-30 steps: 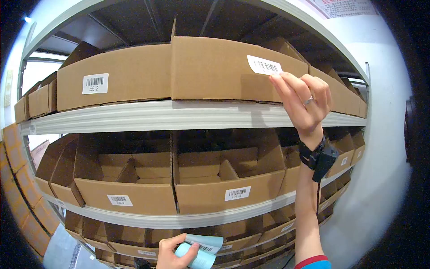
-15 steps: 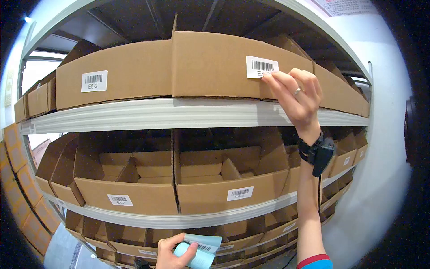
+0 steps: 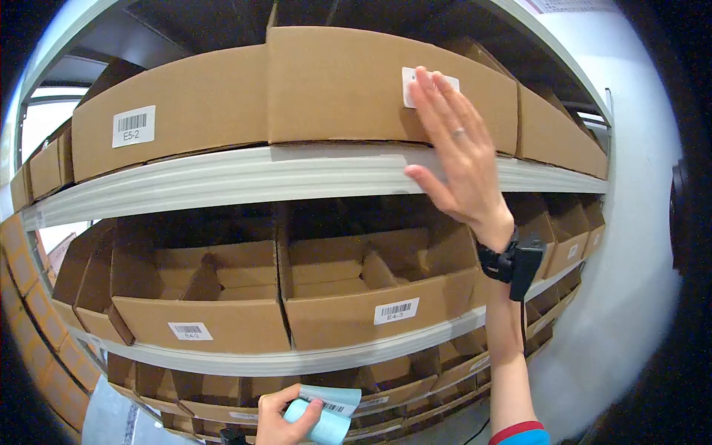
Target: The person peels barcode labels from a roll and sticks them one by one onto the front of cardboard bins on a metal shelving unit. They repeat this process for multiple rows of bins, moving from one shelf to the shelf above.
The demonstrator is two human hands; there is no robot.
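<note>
My right hand (image 3: pixel 460 152) lies with its fingers stretched out over a white barcode label (image 3: pixel 409 87) on the front of an upper-shelf cardboard bin (image 3: pixel 334 89). The fingers cover most of that label, so its print is hidden. Low in the view, my left hand (image 3: pixel 285 419) grips a roll of labels (image 3: pixel 326 426) on light blue backing. A strip of the backing with a barcode label (image 3: pixel 335 406) sticks out past the thumb. A black device (image 3: pixel 512 267) is strapped round my right wrist.
Beside that bin is another cardboard bin (image 3: pixel 200 89) labelled E5-2. Below the white shelf beam (image 3: pixel 222 172) sit open divided bins with labels E4-2 (image 3: pixel 190 331) and E4-3 (image 3: pixel 396 311). More bins fill lower shelves. A pale wall (image 3: pixel 571 311) is at the right.
My right hand has gone from pinching the label's lower corner to lying flat over it with fingers extended. The view has shifted slightly. My left hand still holds the roll.
</note>
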